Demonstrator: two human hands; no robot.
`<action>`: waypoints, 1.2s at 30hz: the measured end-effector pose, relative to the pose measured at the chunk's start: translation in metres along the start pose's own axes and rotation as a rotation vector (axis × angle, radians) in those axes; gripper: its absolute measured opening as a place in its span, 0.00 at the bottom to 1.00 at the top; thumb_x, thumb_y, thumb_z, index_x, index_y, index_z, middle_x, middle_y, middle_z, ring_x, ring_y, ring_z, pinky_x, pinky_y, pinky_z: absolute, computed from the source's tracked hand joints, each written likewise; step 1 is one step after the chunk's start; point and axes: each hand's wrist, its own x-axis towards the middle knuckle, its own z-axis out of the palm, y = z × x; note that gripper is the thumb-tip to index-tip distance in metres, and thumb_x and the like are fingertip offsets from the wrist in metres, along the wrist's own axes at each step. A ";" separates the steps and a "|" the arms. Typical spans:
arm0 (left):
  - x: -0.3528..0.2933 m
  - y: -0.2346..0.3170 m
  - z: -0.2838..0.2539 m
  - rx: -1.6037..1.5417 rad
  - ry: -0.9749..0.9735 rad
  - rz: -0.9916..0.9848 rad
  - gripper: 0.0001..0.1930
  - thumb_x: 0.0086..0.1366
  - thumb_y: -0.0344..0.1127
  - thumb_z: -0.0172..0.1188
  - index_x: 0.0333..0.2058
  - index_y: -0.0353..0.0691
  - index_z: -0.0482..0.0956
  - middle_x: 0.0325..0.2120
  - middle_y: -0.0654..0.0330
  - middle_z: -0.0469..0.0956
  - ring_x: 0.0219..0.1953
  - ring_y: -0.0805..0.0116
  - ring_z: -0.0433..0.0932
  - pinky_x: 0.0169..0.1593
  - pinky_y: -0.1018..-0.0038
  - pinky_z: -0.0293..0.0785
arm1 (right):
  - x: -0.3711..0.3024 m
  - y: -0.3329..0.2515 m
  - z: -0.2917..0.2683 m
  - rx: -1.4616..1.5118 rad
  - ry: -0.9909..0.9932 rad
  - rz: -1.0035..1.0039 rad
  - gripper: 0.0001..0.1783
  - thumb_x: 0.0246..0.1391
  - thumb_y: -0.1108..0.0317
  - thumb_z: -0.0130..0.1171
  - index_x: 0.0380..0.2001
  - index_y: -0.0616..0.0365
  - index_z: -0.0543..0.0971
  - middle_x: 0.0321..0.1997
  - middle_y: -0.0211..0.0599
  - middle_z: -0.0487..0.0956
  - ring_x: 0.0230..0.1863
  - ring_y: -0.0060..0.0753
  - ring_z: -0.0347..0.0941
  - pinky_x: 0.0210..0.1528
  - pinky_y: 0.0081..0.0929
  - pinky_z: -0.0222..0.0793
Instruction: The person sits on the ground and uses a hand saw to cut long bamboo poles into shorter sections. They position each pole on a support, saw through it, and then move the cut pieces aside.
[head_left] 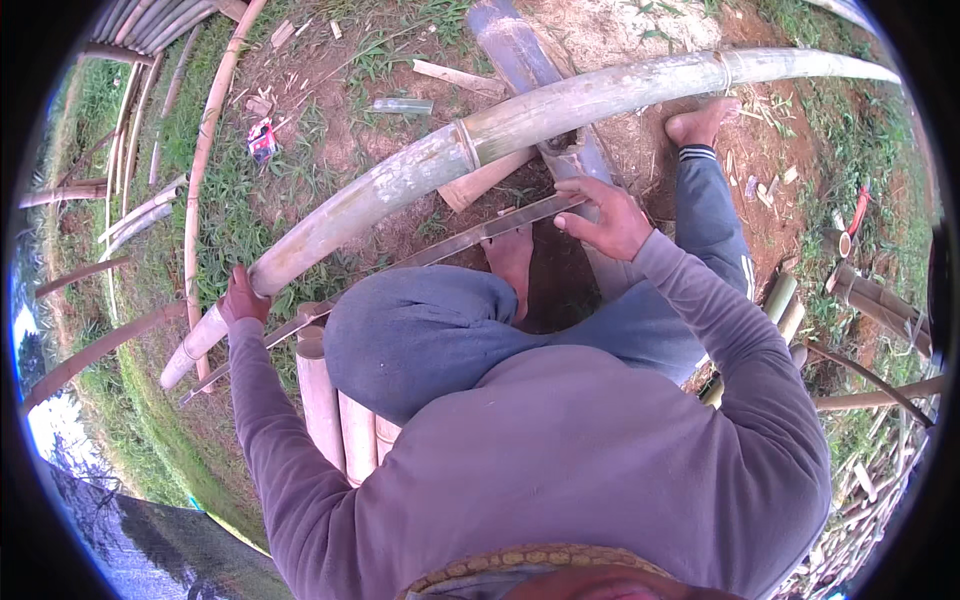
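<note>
A long pale bamboo pole point(390, 185) arcs across in front of me, bent by the lens, with ringed joints along it. My left hand point(243, 298) is closed around it near its left end. Below the pole a thin, flat strip point(450, 243) slants up to the right. Its upper end lies between the thumb and fingers of my right hand point(608, 220), which seem to hold it loosely. Under the bamboo pole and my right hand, a grey bamboo support point(515, 45) runs toward me. A shorter bamboo piece point(480, 183) lies beneath the pole.
Cut bamboo lengths point(322, 400) are by my bent left knee. More bamboo pieces point(880, 305) stand at the right, above scattered offcuts point(865, 510). A bamboo rail point(205, 170) and stacked poles point(165, 25) are at the left. A red-and-blue packet point(262, 140) lies in the grass.
</note>
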 end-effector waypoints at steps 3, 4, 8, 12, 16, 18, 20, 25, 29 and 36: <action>-0.032 0.022 0.012 0.120 -0.155 -0.091 0.60 0.48 0.45 0.85 0.76 0.58 0.55 0.73 0.60 0.67 0.76 0.59 0.65 0.76 0.34 0.55 | -0.003 0.009 0.005 -0.512 0.092 -0.183 0.35 0.54 0.56 0.75 0.63 0.57 0.78 0.60 0.46 0.80 0.64 0.54 0.75 0.66 0.51 0.70; -0.046 0.038 0.005 0.104 -0.157 -0.075 0.61 0.49 0.48 0.84 0.77 0.60 0.53 0.74 0.61 0.65 0.78 0.59 0.59 0.76 0.29 0.50 | 0.006 0.010 0.014 -0.618 0.097 -0.251 0.37 0.52 0.54 0.76 0.62 0.56 0.78 0.61 0.45 0.79 0.65 0.55 0.73 0.67 0.53 0.68; -0.072 0.024 0.033 -0.107 0.041 -0.217 0.57 0.53 0.46 0.80 0.78 0.59 0.54 0.74 0.57 0.63 0.77 0.50 0.58 0.75 0.30 0.53 | 0.025 0.025 0.053 -0.855 0.017 -0.406 0.38 0.46 0.48 0.78 0.60 0.51 0.80 0.64 0.37 0.76 0.66 0.49 0.69 0.70 0.56 0.60; -0.085 0.071 0.042 -0.303 0.377 -0.357 0.53 0.51 0.48 0.80 0.74 0.56 0.60 0.74 0.52 0.60 0.77 0.44 0.57 0.76 0.39 0.55 | 0.046 0.049 0.075 -0.946 -0.032 -0.462 0.34 0.48 0.50 0.78 0.58 0.46 0.80 0.56 0.36 0.75 0.61 0.46 0.71 0.65 0.52 0.64; -0.104 0.105 0.055 -0.630 0.528 -0.712 0.53 0.53 0.52 0.79 0.73 0.47 0.61 0.73 0.44 0.59 0.76 0.39 0.56 0.76 0.46 0.56 | 0.060 0.050 0.087 -1.048 0.015 -0.448 0.35 0.50 0.52 0.77 0.61 0.44 0.77 0.55 0.36 0.74 0.61 0.46 0.71 0.64 0.51 0.64; -0.101 0.097 0.065 -0.801 0.630 -0.787 0.52 0.53 0.52 0.79 0.73 0.46 0.61 0.72 0.42 0.60 0.76 0.38 0.57 0.76 0.49 0.58 | 0.065 0.040 0.096 -1.044 0.110 -0.427 0.34 0.51 0.53 0.76 0.61 0.45 0.76 0.56 0.36 0.74 0.62 0.46 0.71 0.64 0.52 0.65; -0.099 0.104 0.062 -1.040 0.629 -0.831 0.52 0.54 0.52 0.78 0.73 0.44 0.61 0.71 0.39 0.61 0.75 0.38 0.57 0.75 0.50 0.60 | 0.073 0.046 0.093 -1.132 0.050 -0.396 0.34 0.53 0.55 0.75 0.61 0.46 0.74 0.58 0.37 0.74 0.63 0.46 0.71 0.64 0.52 0.65; -0.090 0.166 0.061 -1.347 0.556 -0.960 0.53 0.56 0.48 0.78 0.74 0.36 0.58 0.71 0.36 0.62 0.75 0.41 0.60 0.74 0.54 0.63 | 0.094 0.049 0.071 -1.075 -0.039 -0.452 0.29 0.56 0.58 0.72 0.59 0.51 0.75 0.55 0.40 0.78 0.56 0.49 0.77 0.57 0.49 0.72; -0.064 0.200 0.077 -1.916 0.471 -1.317 0.49 0.61 0.47 0.75 0.74 0.35 0.58 0.70 0.37 0.64 0.72 0.41 0.65 0.70 0.45 0.68 | 0.088 0.043 0.056 -0.901 -0.064 -0.532 0.24 0.57 0.59 0.72 0.53 0.53 0.78 0.46 0.44 0.81 0.46 0.54 0.80 0.49 0.48 0.75; -0.070 0.169 0.053 -2.738 0.446 -1.045 0.15 0.77 0.46 0.59 0.49 0.43 0.67 0.32 0.59 0.69 0.30 0.61 0.75 0.37 0.55 0.83 | 0.079 0.031 0.049 -0.847 0.114 -0.534 0.24 0.58 0.62 0.70 0.56 0.56 0.79 0.43 0.47 0.81 0.46 0.56 0.80 0.47 0.51 0.74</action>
